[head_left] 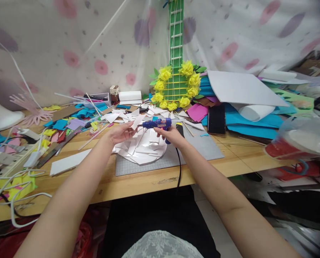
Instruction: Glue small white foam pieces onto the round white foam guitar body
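My right hand (169, 134) is wrapped round a blue hot glue gun (156, 123), whose nozzle points left. A small red light shows on its side, and a black cord hangs from it over the table edge. Between the fingers of my left hand (123, 132) is a small white paper piece (137, 122), close to the nozzle; whether the two touch I cannot tell. Beneath both hands lies a round white form (146, 156) covered with overlapping white pieces. It rests on a grey cutting mat (203, 152).
A green paper guitar (176, 53) with yellow flowers stands at the back. White scraps (113, 117) lie before it. A black phone (216, 120), blue sheets (246, 123) and a plastic-covered red cup (283, 147) are at right. Tangled cables (22, 195) and coloured scraps fill the left.
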A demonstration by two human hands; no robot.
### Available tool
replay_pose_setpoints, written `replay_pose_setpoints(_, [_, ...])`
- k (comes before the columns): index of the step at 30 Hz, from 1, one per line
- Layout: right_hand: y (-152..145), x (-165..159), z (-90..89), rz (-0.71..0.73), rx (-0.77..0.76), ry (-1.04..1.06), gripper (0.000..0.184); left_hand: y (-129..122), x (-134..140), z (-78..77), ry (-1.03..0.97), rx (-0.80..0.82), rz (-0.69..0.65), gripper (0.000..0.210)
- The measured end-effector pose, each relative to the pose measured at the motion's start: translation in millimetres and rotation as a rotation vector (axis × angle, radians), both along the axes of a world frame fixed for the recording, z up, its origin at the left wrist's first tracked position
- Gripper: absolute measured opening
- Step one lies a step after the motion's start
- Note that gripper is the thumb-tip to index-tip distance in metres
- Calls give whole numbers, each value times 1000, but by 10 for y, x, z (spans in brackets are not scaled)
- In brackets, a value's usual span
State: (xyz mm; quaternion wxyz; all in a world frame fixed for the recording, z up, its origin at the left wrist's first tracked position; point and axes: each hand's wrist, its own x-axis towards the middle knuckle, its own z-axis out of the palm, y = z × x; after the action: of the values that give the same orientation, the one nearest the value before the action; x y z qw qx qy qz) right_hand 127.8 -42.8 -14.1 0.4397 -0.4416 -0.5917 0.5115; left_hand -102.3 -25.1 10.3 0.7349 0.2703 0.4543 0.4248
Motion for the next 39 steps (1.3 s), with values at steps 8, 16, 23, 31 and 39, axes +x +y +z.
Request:
replay_pose_setpoints(8, [-44,-101,123,50,0,-66,31,-44,17,3,-8,7,46,6])
replay_pose_setpoints(16, [164,-25,23,-136,12,-77,34,-117,-3,49,-3,-9,-3,13])
replay_pose_setpoints(23, [264,44,-6,-230,-11,-66,35,-84,-62,-10,16,15,-63,16])
replay_pose_setpoints(31, [255,84,-22,-208,-10,-80,34,-71,-47,-8,11,23,-47,15])
replay_pose_setpoints(39, [83,24,99,-92,-10,-98,35,-62,-15,6,-1,36,-42,12])
